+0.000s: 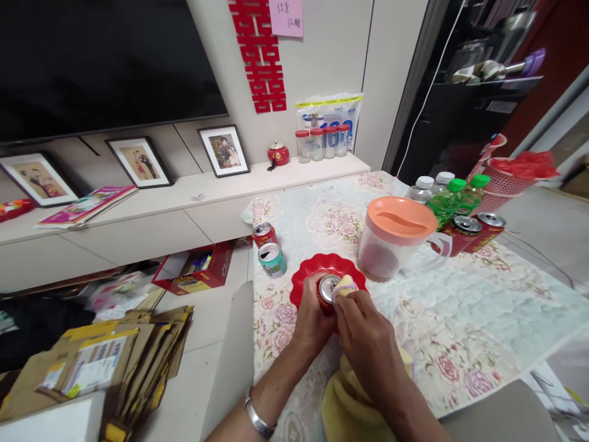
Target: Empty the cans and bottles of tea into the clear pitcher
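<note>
My left hand [311,316] is wrapped round a red drink can [329,287] with a silver top, holding it upright over a red scalloped plate [301,276]. In my right hand [365,325] a yellow cloth [346,285] is bunched, its tip against the right side of the can's top. The rest of the cloth hangs below my right wrist at the table's near edge. Two opened cans stand left of the plate, one red [264,233] and one teal [272,261]. A clear pitcher with an orange lid [399,216] is just right of the plate.
At the table's right stand several bottles [448,193], two red cans [464,228] and pink baskets [504,178]. A flowered tablecloth [446,368] covers the table. Glass jars [317,144] and framed photos [224,150] line the cabinet; flattened cardboard [133,362] lies on the left.
</note>
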`<state>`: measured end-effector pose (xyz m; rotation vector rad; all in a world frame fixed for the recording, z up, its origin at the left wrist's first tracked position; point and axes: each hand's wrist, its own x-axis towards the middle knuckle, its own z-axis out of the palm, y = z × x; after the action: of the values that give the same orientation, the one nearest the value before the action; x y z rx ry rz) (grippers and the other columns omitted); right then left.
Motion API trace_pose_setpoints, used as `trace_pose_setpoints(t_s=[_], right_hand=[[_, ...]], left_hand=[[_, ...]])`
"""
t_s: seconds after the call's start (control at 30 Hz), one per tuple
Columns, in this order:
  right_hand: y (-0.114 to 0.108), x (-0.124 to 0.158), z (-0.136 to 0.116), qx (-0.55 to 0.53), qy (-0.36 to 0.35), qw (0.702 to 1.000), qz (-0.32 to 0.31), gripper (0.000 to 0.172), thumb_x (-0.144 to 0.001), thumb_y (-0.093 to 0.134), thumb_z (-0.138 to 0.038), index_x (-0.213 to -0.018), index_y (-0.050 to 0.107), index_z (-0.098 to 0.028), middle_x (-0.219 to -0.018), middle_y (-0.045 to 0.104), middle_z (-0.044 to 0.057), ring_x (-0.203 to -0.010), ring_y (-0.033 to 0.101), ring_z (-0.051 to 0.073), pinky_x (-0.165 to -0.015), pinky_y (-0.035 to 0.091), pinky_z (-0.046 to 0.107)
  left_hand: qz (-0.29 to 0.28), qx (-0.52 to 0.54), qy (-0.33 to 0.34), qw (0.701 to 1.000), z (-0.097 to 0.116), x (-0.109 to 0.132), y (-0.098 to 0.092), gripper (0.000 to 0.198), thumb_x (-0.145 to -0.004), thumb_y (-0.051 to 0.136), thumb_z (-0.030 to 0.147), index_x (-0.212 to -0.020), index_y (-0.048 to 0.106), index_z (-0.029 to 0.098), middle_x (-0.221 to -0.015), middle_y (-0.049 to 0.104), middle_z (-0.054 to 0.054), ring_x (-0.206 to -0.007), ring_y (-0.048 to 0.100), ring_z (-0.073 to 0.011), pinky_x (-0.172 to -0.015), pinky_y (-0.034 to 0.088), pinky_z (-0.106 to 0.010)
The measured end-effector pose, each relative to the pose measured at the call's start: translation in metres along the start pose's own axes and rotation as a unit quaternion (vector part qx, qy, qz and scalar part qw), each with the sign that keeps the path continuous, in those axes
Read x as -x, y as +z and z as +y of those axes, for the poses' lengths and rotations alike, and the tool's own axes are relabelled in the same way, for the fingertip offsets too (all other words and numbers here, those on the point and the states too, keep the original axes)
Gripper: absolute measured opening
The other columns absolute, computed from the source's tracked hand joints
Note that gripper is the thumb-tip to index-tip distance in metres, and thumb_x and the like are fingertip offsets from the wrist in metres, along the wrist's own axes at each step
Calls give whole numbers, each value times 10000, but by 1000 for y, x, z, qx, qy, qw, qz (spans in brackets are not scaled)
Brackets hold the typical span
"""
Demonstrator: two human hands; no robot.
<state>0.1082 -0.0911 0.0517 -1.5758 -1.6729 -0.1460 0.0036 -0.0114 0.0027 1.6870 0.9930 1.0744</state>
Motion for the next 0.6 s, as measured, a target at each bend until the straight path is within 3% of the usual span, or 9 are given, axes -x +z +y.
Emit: trace_pose_setpoints(t_s=[0.1,0.2,0.4,0.6], right_hand=[[0,-3,2,-43,-18,999,4,193,-1033,487,-87,-985,644,-188,-957,660,63,-822,689,131,-705,551,205],[-4,-7,11,-70,-34,997,-1,184,-1042,519,-132,-930,647,-200,-926,654,41,-802,687,111,-718,550,182],[-10,-13,29,-39,-16,999,16,141,-1035,561,-140,-988,685,-187,-895,611,34,-776,664,111,-642,493,186],[-9,-11,28,-24,-5,999,22,180,-1040,535,-155,-961,694,-181,-902,612,48,-754,650,124,-600,457,211]], left_hand=[[14,-2,9,1000,-1,1,1,531,-822,797,285,-1281,543,203,-1242,666,-131,-1132,692,-305,-981,578,-491],[19,-2,28,999,-2,0,1,575,-772,829,275,-1270,550,203,-1230,668,-125,-1107,696,-301,-963,584,-483],[-11,-18,67,998,-5,-3,-1,660,-700,846,202,-1286,545,200,-1283,645,-136,-1192,670,-327,-1035,562,-517],[-36,-17,81,996,-3,-4,-2,665,-706,841,196,-1300,544,201,-1284,645,-136,-1211,660,-336,-1054,549,-524]])
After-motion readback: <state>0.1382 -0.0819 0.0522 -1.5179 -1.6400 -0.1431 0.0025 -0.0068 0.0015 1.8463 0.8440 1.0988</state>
